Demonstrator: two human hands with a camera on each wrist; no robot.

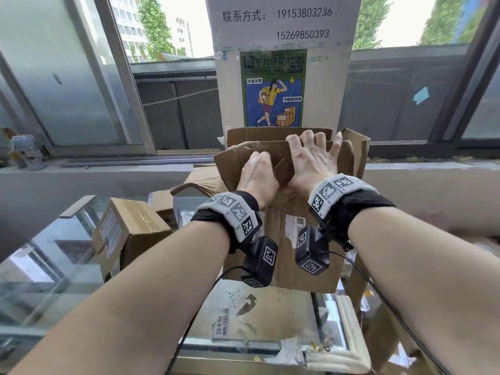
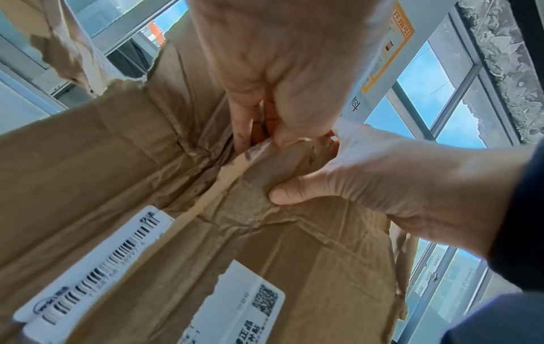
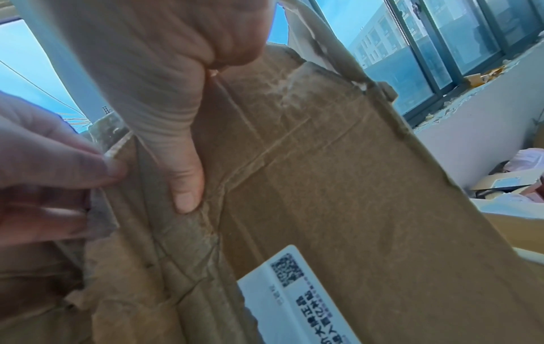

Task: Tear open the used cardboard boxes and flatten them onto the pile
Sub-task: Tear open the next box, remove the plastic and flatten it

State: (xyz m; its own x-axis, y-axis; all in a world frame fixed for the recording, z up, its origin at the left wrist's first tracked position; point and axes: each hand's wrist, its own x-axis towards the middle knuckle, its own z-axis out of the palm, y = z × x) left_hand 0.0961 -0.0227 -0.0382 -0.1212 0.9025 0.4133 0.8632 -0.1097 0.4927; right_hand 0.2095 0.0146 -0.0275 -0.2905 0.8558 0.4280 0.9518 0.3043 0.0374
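Writing: two phone numbers, 19153803236 and 15269850393, read on the white notice (image 1: pixel 281 20) stuck to the pillar (image 1: pixel 324 90); under it hangs a green and blue poster (image 1: pixel 273 87) with a cartoon figure carrying boxes, its small characters too fine to read with confidence.
Labels: a white barcode sticker (image 2: pixel 97 274) and a white label with a QR code (image 2: pixel 250 309) sit on the near wall of the cardboard box (image 1: pixel 303 255); a torn label printed "58-4-6" (image 1: pixel 220 324) lies flat below.
Box: it stands upright on the glass counter (image 1: pixel 48 266), flaps raised and creased, straight in front of the person and between both forearms.
Left hand: the left hand (image 1: pixel 258 175) grips a bent top flap, fingers curled over the edge and thumb pinching from the near side.
Right hand: the right hand (image 1: pixel 311 161) holds the same flap just beside the left, fingers hooked over the top and thumb (image 3: pixel 185 183) pressed against the near face.
Seam: a strip of tan tape (image 2: pixel 212 193) runs down from the spot where the hands meet.
Around: a smaller taped box (image 1: pixel 130 234) sits to the left on the counter, tilted; flattened cardboard (image 1: pixel 259 307) lies below the standing box; it appears to be under the glass, though reflections make this unsure.
Behind: window frames (image 1: pixel 127 77) and a sill.
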